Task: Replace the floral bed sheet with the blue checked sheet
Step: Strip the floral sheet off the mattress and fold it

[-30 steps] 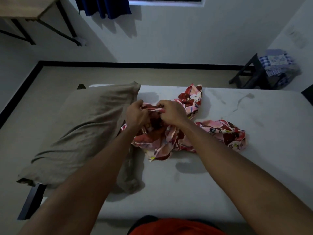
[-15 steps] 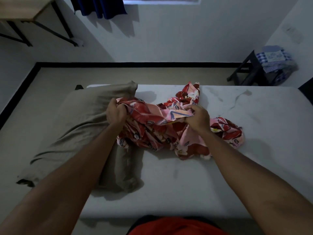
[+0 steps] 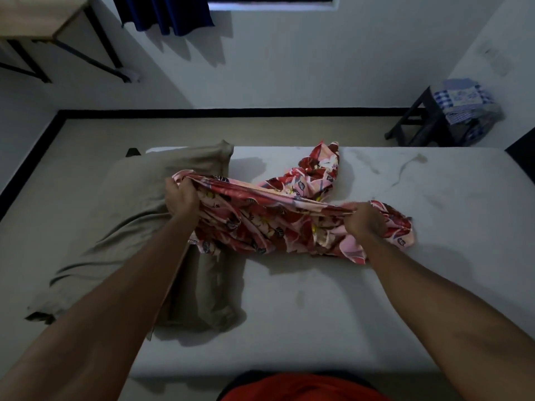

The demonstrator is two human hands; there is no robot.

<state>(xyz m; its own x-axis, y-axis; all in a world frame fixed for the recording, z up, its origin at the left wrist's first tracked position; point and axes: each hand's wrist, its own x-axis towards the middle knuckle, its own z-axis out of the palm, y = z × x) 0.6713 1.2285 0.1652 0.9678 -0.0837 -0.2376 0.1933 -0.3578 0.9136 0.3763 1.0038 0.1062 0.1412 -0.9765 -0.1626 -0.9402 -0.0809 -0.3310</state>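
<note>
Both hands were closed into fists on the floral bed sheet, and the cloth was drawn out in a taut, bunched band between them. The left hand gripped one end of that band, its fingers curled round the gathered edge, just above the inner side of the grey-brown pillow. The right hand gripped the other end in the same way, well apart from the left, over the middle of the white mattress.

Below the stretched edge the red and pink sheet hung in loose folds, and its lower part lay crumpled on the mattress. One tail of it ran away from the person towards the far edge of the bed, and a small clump bulged out past the right fist.

The pillow lay along the left side of the mattress, partly under the left forearm. Faint dark marks showed on the mattress near its far right corner.

The blue checked sheet sat folded on a dark stool beside the far right corner of the bed, against the wall, well apart from both hands. A dark blue curtain hung under the window. A wooden tabletop on dark legs stood at the upper left. Red clothing showed at the bottom edge.
</note>
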